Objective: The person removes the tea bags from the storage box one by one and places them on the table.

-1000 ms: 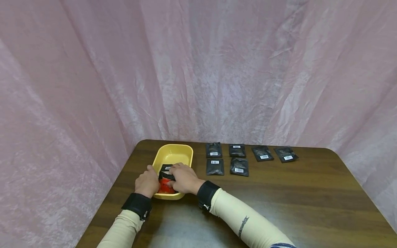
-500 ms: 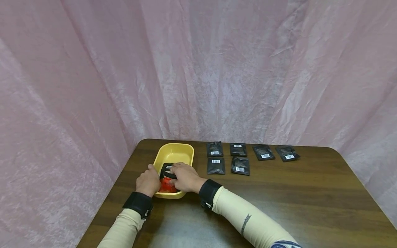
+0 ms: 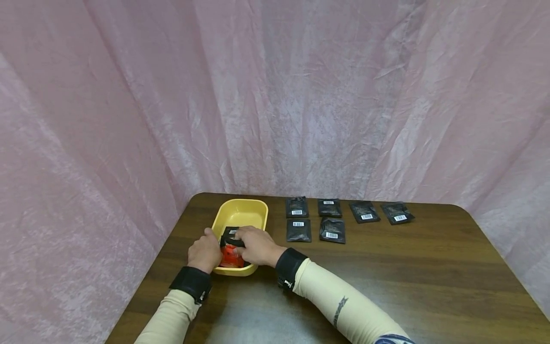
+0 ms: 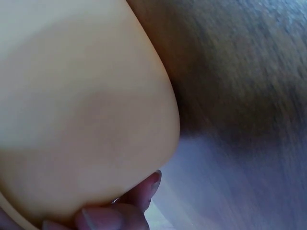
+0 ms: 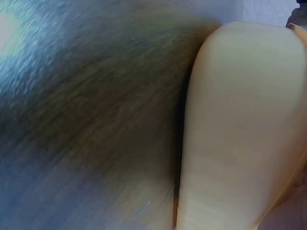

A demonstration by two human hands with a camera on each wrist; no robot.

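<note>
A yellow plastic tray (image 3: pixel 240 204) stands at the table's left side, with packets in its near half. My left hand (image 3: pixel 205 252) grips its left wall; in the left wrist view the fingertips (image 4: pixel 103 218) press against the outer wall. My right hand (image 3: pixel 257 244) reaches over the right rim and pinches the dark edge of a black packet (image 3: pixel 234 242) between thumb and fingers. Just below lies a red packet (image 3: pixel 231 258), partly hidden by both hands. Another black packet with a white label (image 3: pixel 231 231) shows behind. The right wrist view holds mostly the tray's outer wall (image 5: pixel 240 124).
Several black sachets with white barcode labels lie flat on the brown wooden table (image 3: pixel 386 277) right of the tray, among them a near one (image 3: pixel 298 231) and a far right one (image 3: pixel 397 213). A pink curtain (image 3: pixel 301 95) hangs along the table's back edge.
Both hands stay at the tray. The right fingers have shifted slightly over the packets, and the dark packet edge at them has moved a little; the sachets on the table lie as before.
</note>
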